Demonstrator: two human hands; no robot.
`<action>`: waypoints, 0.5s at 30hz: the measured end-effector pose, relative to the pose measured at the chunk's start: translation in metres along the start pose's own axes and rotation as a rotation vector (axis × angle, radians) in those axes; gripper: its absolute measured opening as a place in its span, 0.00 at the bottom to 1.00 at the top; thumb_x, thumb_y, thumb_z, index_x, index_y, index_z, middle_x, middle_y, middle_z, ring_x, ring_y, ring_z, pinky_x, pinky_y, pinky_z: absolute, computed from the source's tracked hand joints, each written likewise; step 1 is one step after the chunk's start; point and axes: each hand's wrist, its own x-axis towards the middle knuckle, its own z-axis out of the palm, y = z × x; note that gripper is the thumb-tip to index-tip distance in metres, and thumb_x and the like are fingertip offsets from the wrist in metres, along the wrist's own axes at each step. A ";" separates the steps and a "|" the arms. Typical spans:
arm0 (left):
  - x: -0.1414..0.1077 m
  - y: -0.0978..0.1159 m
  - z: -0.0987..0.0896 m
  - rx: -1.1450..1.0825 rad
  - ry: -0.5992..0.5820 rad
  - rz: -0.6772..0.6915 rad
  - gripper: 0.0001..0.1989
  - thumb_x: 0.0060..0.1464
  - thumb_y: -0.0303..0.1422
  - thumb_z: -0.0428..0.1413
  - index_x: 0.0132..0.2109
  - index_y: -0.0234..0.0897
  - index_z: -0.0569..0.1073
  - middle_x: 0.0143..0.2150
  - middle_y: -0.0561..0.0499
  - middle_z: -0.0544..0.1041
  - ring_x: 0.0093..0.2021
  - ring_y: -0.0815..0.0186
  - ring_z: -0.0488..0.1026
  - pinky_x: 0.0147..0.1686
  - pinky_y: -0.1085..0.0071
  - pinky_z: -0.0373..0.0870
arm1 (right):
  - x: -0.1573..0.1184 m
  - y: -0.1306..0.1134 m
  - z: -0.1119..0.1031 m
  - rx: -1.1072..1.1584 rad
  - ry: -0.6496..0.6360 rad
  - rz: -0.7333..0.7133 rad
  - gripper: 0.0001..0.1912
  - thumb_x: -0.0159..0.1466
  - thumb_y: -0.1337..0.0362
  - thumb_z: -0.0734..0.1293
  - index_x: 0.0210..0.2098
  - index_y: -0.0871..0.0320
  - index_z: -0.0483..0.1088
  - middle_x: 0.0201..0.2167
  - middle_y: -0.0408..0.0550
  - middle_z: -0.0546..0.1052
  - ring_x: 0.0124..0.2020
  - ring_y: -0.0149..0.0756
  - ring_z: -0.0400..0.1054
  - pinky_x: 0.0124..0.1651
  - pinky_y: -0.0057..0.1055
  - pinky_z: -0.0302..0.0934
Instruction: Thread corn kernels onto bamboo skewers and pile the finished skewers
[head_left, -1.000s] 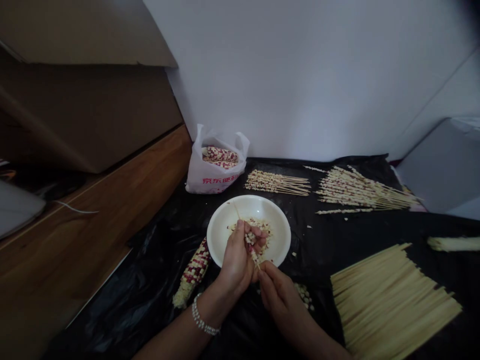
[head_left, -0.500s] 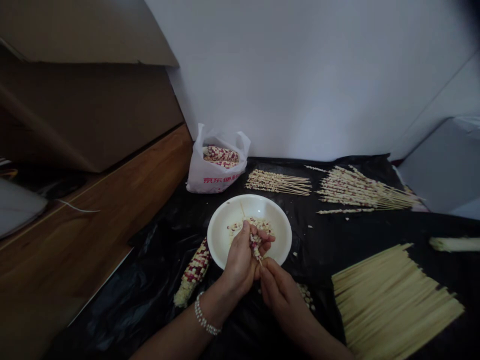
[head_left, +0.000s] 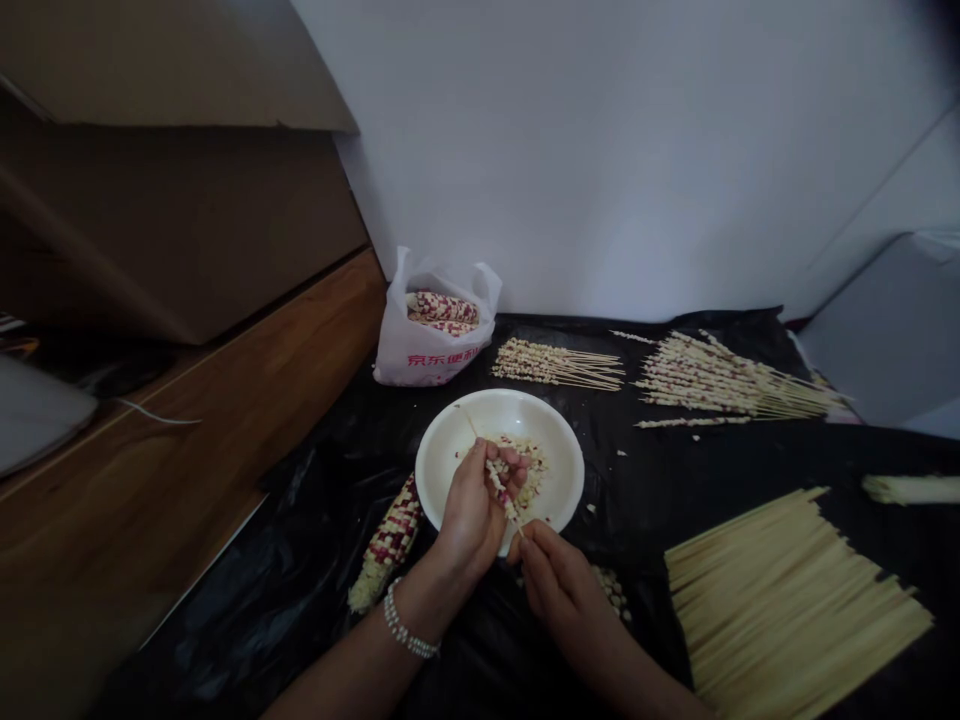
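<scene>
A thin wooden skewer (head_left: 510,508) threaded with white and purple corn kernels slants between my hands over the near side of a white bowl (head_left: 574,470). Its bare tip points up and left. My left hand (head_left: 474,505), with a beaded bracelet at the wrist, curls around the upper part, thumb and fingers closed on it. With thumb and fingertips, my right hand (head_left: 559,575) pinches the lower end. Loose corn kernels (head_left: 536,470) lie in the bowl. A partly stripped corn cob (head_left: 390,540) rests left of the bowl.
Black plastic sheeting (head_left: 615,480) covers the floor. Behind the bowl stand a white plastic bag (head_left: 431,365) of cobs and two piles of kernel skewers (head_left: 555,362). Bare skewers (head_left: 787,610) lie at right, near a stripped cob (head_left: 911,489). A cardboard box (head_left: 187,220) stands left.
My left hand has shifted slightly left and its fingers have moved along the skewer, showing more threaded kernels. The skewer's tip has swung left. My right hand keeps its pinch.
</scene>
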 end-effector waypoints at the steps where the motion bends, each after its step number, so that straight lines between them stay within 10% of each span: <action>1: -0.001 -0.001 0.000 -0.003 -0.005 -0.008 0.12 0.61 0.32 0.49 0.29 0.36 0.66 0.27 0.51 0.71 0.32 0.67 0.74 0.36 0.70 0.74 | 0.001 0.000 0.000 0.003 0.002 0.003 0.14 0.69 0.60 0.54 0.28 0.55 0.60 0.21 0.36 0.58 0.22 0.32 0.51 0.26 0.30 0.49; 8: 0.009 0.010 -0.002 -0.072 0.024 -0.137 0.14 0.62 0.35 0.46 0.36 0.30 0.72 0.34 0.41 0.76 0.39 0.61 0.76 0.40 0.64 0.76 | 0.001 -0.003 -0.006 0.059 -0.006 0.034 0.15 0.70 0.58 0.54 0.30 0.55 0.62 0.19 0.34 0.56 0.20 0.31 0.50 0.22 0.28 0.46; 15: 0.024 0.034 -0.015 0.038 -0.031 -0.159 0.22 0.49 0.11 0.47 0.51 0.25 0.69 0.47 0.36 0.77 0.49 0.60 0.76 0.51 0.68 0.72 | 0.000 -0.008 -0.025 0.286 -0.016 0.173 0.14 0.70 0.53 0.55 0.45 0.56 0.61 0.13 0.28 0.54 0.12 0.27 0.43 0.15 0.23 0.38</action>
